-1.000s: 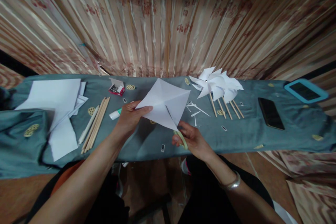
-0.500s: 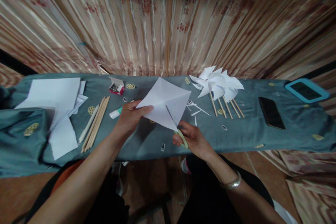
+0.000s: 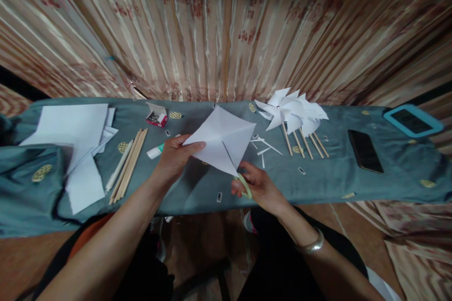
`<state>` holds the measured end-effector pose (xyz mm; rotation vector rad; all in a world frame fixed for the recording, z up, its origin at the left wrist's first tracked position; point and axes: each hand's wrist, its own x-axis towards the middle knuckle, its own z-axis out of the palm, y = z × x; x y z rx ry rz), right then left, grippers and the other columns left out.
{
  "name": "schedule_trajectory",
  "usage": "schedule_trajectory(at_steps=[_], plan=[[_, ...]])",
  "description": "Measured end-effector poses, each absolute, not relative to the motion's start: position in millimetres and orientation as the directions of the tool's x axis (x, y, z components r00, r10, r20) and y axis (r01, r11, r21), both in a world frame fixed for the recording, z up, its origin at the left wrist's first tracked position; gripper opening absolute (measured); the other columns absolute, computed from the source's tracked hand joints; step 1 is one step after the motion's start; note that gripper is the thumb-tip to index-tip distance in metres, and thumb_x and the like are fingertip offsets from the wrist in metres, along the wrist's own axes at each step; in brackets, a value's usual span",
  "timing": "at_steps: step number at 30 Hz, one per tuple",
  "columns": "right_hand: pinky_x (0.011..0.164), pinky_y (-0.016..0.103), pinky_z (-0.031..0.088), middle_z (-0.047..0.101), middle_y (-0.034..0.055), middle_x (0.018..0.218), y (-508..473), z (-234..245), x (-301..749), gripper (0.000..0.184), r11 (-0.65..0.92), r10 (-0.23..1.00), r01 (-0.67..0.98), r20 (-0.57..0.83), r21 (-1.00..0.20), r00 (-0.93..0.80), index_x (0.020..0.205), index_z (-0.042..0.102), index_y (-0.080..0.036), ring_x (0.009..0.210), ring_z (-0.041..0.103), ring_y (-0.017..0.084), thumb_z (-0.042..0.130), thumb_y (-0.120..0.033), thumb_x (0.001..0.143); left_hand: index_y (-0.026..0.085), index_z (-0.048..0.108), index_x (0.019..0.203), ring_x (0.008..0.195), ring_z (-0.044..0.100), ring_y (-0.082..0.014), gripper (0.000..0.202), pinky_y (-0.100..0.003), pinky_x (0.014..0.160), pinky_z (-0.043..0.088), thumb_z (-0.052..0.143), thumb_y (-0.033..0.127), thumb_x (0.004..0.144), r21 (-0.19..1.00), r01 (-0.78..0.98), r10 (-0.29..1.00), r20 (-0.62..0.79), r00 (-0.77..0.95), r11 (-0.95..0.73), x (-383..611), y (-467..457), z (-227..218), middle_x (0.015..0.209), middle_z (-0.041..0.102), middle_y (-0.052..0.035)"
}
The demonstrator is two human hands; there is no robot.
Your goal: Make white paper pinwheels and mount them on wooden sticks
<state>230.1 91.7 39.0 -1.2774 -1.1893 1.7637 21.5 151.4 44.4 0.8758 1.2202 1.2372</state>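
Observation:
A creased square of white paper (image 3: 222, 134) is held up over the table, its corners pointing like a diamond. My left hand (image 3: 176, 153) pinches its left corner, thumb on top. Fingers of my right hand (image 3: 259, 186) are wrapped round the pale green handles of a pair of scissors (image 3: 243, 186). A dark blade lies along the paper from its near right corner toward the middle. How far the cut runs I cannot tell. Beneath and behind the left hand a glue stick (image 3: 155, 151) is partly covered.
White paper pinwheels (image 3: 293, 110) on wooden sticks lie right of the paper, near thin paper strips (image 3: 264, 145). Farther right are a phone (image 3: 365, 151) and a blue-framed device (image 3: 413, 121). Leftward lie wooden sticks (image 3: 130, 167), a white pen (image 3: 119, 167), a small box (image 3: 157, 115) and paper sheets (image 3: 74, 124).
The paper's far corner has dipped slightly toward me. My right hand and the scissors have shifted a tiny bit left; the left hand keeps its hold.

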Motion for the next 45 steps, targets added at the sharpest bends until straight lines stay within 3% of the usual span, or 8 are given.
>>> schedule_trajectory(at_steps=[8, 15, 19, 22, 27, 35, 40, 45], plan=[[0.061, 0.025, 0.046, 0.068, -0.0015, 0.072, 91.6, 34.2, 237.4, 0.082, -0.418, 0.83, 0.084, -0.417, -0.905, -0.369, 0.129, 0.046, -0.017, 0.063, 0.06, 0.012, 0.082, -0.045, 0.061, 0.013, 0.075, 0.075, 0.059, 0.064, -0.0166, 0.029, -0.029, 0.063, 0.052, 0.085, 0.024, 0.051, 0.955, -0.282, 0.978, -0.143, -0.152, 0.096, 10.4, 159.2, 52.2, 0.07, 0.073, -0.0034], [0.05, 0.022, 0.039, 0.062, -0.003, 0.064, 100.0, 42.5, 267.7, 0.05, -0.29, 0.883, 0.157, -0.327, -0.944, -0.336, 0.1, 0.067, -0.015, 0.054, 0.053, 0.009, 0.08, -0.047, 0.064, 0.017, 0.075, 0.073, 0.064, 0.065, -0.0155, 0.028, -0.026, 0.062, 0.053, 0.085, 0.019, 0.047, 0.947, -0.32, 0.952, -0.127, -0.278, 0.033, -5.1, 167.3, 64.1, 0.074, 0.074, -0.0001], [0.057, 0.026, 0.047, 0.069, -0.0007, 0.072, 112.4, 52.2, 285.3, 0.045, -0.056, 0.998, 0.105, -0.055, -0.993, 0.006, 0.096, 0.067, -0.02, 0.063, 0.06, 0.013, 0.081, -0.045, 0.062, 0.016, 0.076, 0.073, 0.062, 0.065, -0.0173, 0.032, -0.03, 0.065, 0.054, 0.087, 0.022, 0.043, 0.965, -0.258, 0.957, -0.126, -0.263, 0.056, -5.4, 163.7, 63.2, 0.073, 0.075, -0.0021], [0.067, 0.029, 0.051, 0.072, 0.001, 0.083, 120.2, 57.7, 285.8, 0.047, 0.125, 0.978, 0.151, 0.147, -0.981, 0.148, 0.104, 0.065, -0.022, 0.075, 0.065, 0.016, 0.081, -0.039, 0.064, 0.015, 0.076, 0.074, 0.061, 0.065, -0.0194, 0.033, -0.033, 0.066, 0.054, 0.087, 0.026, 0.045, 0.983, -0.12, 0.976, -0.157, -0.148, 0.14, 0.3, 157.2, 59.5, 0.072, 0.074, -0.0036], [0.07, 0.031, 0.05, 0.073, 0.0041, 0.093, 128.7, 53.4, 275.1, 0.053, 0.169, 0.984, 0.296, 0.18, -0.94, 0.01, 0.115, 0.062, -0.022, 0.079, 0.066, 0.018, 0.079, -0.035, 0.066, 0.017, 0.077, 0.075, 0.058, 0.064, -0.0192, 0.031, -0.029, 0.057, 0.051, 0.085, 0.028, 0.047, 0.986, 0.031, 0.987, -0.162, 0.01, 0.161, 7.7, 149.2, 53.3, 0.068, 0.073, -0.0026], [0.059, 0.028, 0.043, 0.069, 0.0015, 0.074, 133.7, 41.3, 266.5, 0.046, 0.167, 0.986, 0.427, 0.145, -0.889, -0.085, 0.11, 0.067, -0.017, 0.061, 0.056, 0.013, 0.075, -0.037, 0.069, 0.017, 0.077, 0.075, 0.06, 0.064, -0.022, 0.031, -0.033, 0.061, 0.05, 0.085, 0.026, 0.047, 0.976, 0.054, 0.975, -0.214, 0.051, 0.212, 8.9, 145.3, 54.1, 0.071, 0.073, -0.006], [0.058, 0.027, 0.043, 0.063, -0.0031, 0.063, 138.8, 37.2, 258.8, 0.041, 0.091, 0.996, 0.258, 0.093, -0.962, -0.008, 0.098, 0.068, -0.018, 0.056, 0.052, 0.011, 0.076, -0.035, 0.061, 0.017, 0.074, 0.075, 0.074, 0.067, -0.0257, 0.033, -0.034, 0.069, 0.052, 0.084, 0.042, 0.055, 0.965, -0.181, 0.981, -0.182, 0.061, 0.19, 7.9, 144.8, 59.5, 0.077, 0.074, -0.0094], [0.056, 0.026, 0.044, 0.061, -0.0055, 0.061, 146.7, 38.1, 245.9, 0.046, -0.006, 0.994, -0.022, -0.008, -1.0, 0.106, 0.09, 0.063, -0.019, 0.056, 0.053, 0.011, 0.08, -0.038, 0.051, 0.023, 0.067, 0.11, 0.11, 0.062, -0.0301, 0.06, -0.038, 0.086, 0.051, 0.072, 0.061, 0.065, 0.869, -0.44, 0.971, -0.17, 0.167, 0.228, 13.3, 142.4, 63.1, 0.111, 0.07, -0.0096]])
